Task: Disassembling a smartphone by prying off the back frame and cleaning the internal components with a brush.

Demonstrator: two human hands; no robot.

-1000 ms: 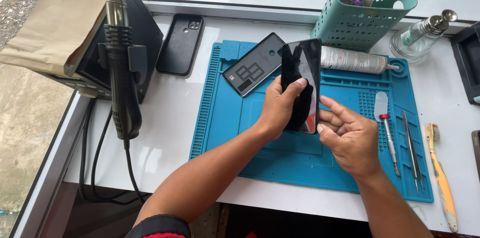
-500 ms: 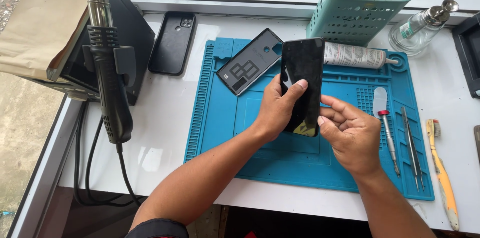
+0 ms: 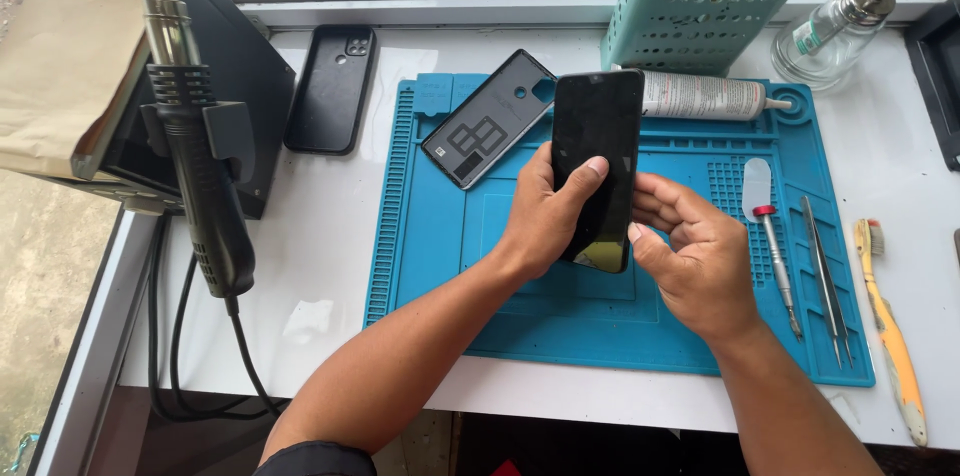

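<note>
A black smartphone [image 3: 598, 141] is held upright over the blue work mat [image 3: 500, 266], its dark screen toward me. My left hand [image 3: 545, 216] grips its left edge, thumb across the glass. My right hand [image 3: 690, 246] supports the lower right side, fingertips touching the phone's edge. A grey back cover [image 3: 487, 118] with a camera cut-out lies on the mat just left of the phone. A black phone case [image 3: 333, 88] rests on the white table farther left.
A hot-air gun [image 3: 200, 166] hangs in a holder on a black station at the left, cables below. A teal basket [image 3: 700, 6], glass bottle [image 3: 840, 24] and glue tube [image 3: 705, 96] stand behind. A spatula tool [image 3: 768, 226], tweezers [image 3: 825, 266] and a toothbrush [image 3: 890, 326] lie right.
The phone has been turned from a slanted, partly edge-on pose to face me flat and upright. Both hands stayed on it, shifting slightly along its sides.
</note>
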